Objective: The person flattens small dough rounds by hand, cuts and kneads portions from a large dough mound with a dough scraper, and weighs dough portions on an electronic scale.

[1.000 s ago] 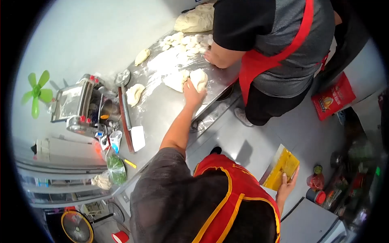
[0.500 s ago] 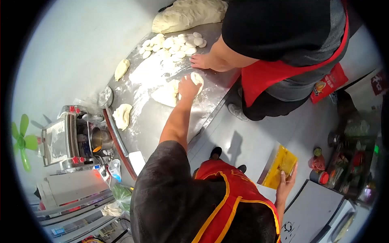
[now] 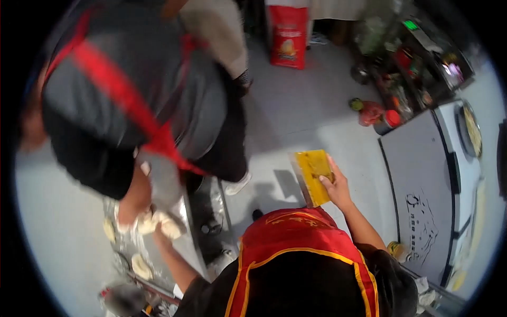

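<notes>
In my right hand (image 3: 338,186) is a dough scraper (image 3: 318,177) with a yellow grip and a metal blade along its left edge. The thumb presses on the yellow face, and the scraper is held up above the floor. My left hand (image 3: 160,235) is at the metal table, closed on a lump of white dough (image 3: 171,226); its fingers are partly hidden and blurred. Close beside it, a co-worker's hand (image 3: 131,212) touches the dough as well. Another piece of dough (image 3: 141,266) lies nearer on the table (image 3: 193,245).
The co-worker in a red apron (image 3: 119,90) leans over the table at the left. A red bag (image 3: 288,37) stands on the floor ahead. To the right are a grey-fronted counter (image 3: 420,185), a red-lidded jar (image 3: 390,119) and a crowded shelf (image 3: 401,68).
My view has swung to the right, so the table now sits at lower left. The co-worker has bent over the dough beside my left hand. My right hand still holds the scraper.
</notes>
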The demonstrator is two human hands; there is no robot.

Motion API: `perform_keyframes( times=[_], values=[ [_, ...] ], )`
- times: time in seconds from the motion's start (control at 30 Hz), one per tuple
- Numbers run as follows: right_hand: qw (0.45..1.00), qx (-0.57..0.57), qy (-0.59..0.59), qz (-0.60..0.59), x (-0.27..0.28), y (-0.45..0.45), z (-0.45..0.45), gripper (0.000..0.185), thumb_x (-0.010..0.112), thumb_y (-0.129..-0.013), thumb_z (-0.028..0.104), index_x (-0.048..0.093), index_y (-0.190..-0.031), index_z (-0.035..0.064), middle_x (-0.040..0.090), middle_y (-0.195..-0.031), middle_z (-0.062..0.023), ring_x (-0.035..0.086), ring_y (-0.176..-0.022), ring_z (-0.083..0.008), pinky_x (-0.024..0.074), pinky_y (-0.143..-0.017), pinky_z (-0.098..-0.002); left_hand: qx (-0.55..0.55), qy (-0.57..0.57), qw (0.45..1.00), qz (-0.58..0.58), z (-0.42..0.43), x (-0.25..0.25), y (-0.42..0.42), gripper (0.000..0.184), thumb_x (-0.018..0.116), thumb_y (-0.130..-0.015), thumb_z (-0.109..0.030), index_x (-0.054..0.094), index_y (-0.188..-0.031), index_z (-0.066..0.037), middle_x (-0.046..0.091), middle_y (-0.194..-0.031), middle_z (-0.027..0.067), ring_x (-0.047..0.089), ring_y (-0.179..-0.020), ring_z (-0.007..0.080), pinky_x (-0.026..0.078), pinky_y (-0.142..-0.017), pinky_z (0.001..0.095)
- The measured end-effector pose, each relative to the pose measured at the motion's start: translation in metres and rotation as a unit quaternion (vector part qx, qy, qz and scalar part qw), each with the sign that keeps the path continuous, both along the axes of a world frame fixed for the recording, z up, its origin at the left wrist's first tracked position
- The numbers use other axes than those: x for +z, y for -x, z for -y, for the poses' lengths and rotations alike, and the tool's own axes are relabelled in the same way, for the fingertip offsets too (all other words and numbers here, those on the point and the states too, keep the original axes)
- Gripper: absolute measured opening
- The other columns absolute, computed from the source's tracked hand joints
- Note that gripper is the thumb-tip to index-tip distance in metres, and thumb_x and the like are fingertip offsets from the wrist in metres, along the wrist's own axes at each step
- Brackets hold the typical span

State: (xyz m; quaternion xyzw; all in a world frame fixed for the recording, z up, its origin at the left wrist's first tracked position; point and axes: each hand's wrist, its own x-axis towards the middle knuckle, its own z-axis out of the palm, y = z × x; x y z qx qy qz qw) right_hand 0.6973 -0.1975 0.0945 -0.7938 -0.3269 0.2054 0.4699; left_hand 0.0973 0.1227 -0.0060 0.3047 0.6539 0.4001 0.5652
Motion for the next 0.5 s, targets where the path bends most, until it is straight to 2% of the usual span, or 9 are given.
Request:
perform_keyframes(
  times=[0.07,0.1,0.13,0.23,0.27,0.3,0.37,0.4,0.5],
  values=[
    [1.0,-0.013,-0.017,-0.01,-0.004,-0.044,0.018,0.068,0.059,-0.083,0.004,0.033,-0.144,0.0162,0.051,-0.131,-0.02,0.054,-0.118,-0.0307,0.0414,-0.099,-0.0337,-0.019,0.033,0.987,0.154,0.017,0.001,-0.034,0.034,0.052,-0.091,-0.031,0.057,-0.113,-0.006,0.064,-0.099,0.009,0.064,-0.085,0.0229,0.055,-0.067,0.0335],
    [1.0,-0.027,-0.006,-0.007,0.001,-0.062,0.03,0.067,0.059,-0.083,0.005,0.033,-0.144,0.0152,0.051,-0.132,-0.0193,0.053,-0.119,-0.0313,0.0413,-0.1,-0.034,-0.009,0.108,0.985,0.133,0.045,0.052,-0.09,0.036,0.052,-0.092,-0.034,0.055,-0.116,-0.007,0.064,-0.103,0.0092,0.065,-0.088,0.0233,0.055,-0.066,0.0336],
    [0.999,-0.039,-0.01,-0.012,0.003,-0.083,0.045,0.067,0.058,-0.083,0.005,0.033,-0.144,0.015,0.051,-0.132,-0.0192,0.053,-0.119,-0.0315,0.0414,-0.099,-0.0341,-0.024,0.144,0.985,0.087,0.059,0.055,-0.115,0.036,0.052,-0.091,-0.034,0.055,-0.115,-0.007,0.065,-0.103,0.0093,0.065,-0.089,0.0236,0.055,-0.068,0.0355],
    [0.998,-0.066,-0.01,-0.016,0.005,-0.158,0.072,0.066,0.058,-0.083,0.005,0.033,-0.143,0.0144,0.052,-0.131,-0.0192,0.053,-0.119,-0.032,0.0418,-0.099,-0.0346,-0.141,0.177,0.969,0.103,0.102,0.042,-0.209,0.034,0.054,-0.09,-0.031,0.058,-0.111,-0.005,0.067,-0.098,0.0102,0.066,-0.086,0.0255,0.055,-0.075,0.0418],
    [0.997,-0.074,-0.004,-0.014,0.005,-0.178,0.083,0.066,0.058,-0.083,0.005,0.033,-0.143,0.0142,0.052,-0.13,-0.0193,0.053,-0.119,-0.0321,0.0419,-0.099,-0.0349,-0.105,0.244,0.96,0.091,0.108,0.025,-0.238,0.03,0.054,-0.089,-0.027,0.06,-0.107,-0.004,0.066,-0.098,0.0103,0.066,-0.086,0.0258,0.055,-0.076,0.0413],
    [0.996,-0.084,0.001,-0.01,0.006,-0.199,0.092,0.066,0.058,-0.083,0.005,0.033,-0.143,0.014,0.053,-0.13,-0.0194,0.053,-0.118,-0.0323,0.042,-0.099,-0.0352,-0.15,0.238,0.94,0.194,0.119,0.017,-0.28,0.029,0.055,-0.088,-0.023,0.061,-0.107,-0.003,0.066,-0.1,0.0107,0.066,-0.088,0.0261,0.054,-0.079,0.0413],
    [0.993,-0.115,0.025,-0.006,0.006,-0.222,0.104,0.066,0.058,-0.083,0.004,0.033,-0.143,0.014,0.053,-0.129,-0.0199,0.053,-0.118,-0.0328,0.042,-0.099,-0.0358,-0.276,0.179,0.924,0.194,0.124,-0.026,-0.335,0.037,0.056,-0.087,-0.021,0.055,-0.118,0.0,0.064,-0.107,0.0137,0.064,-0.095,0.0283,0.052,-0.085,0.0425],
    [0.991,-0.13,0.04,-0.009,0.008,-0.238,0.107,0.067,0.059,-0.083,0.004,0.033,-0.143,0.014,0.053,-0.129,-0.0202,0.053,-0.118,-0.0331,0.0421,-0.099,-0.0361,-0.213,0.267,0.897,0.282,0.122,-0.015,-0.385,0.04,0.056,-0.087,-0.02,0.053,-0.122,0.001,0.064,-0.11,0.0147,0.063,-0.097,0.0292,0.051,-0.086,0.0431],
    [0.987,-0.159,0.022,0.004,0.002,-0.298,0.111,0.069,0.06,-0.082,0.004,0.031,-0.144,0.0149,0.051,-0.13,-0.0218,0.052,-0.119,-0.0348,0.0416,-0.099,-0.0368,-0.262,0.264,0.883,0.287,0.093,0.013,-0.536,0.044,0.056,-0.087,-0.018,0.049,-0.125,0.002,0.062,-0.114,0.0158,0.062,-0.1,0.0306,0.05,-0.088,0.0445]
  ],
)
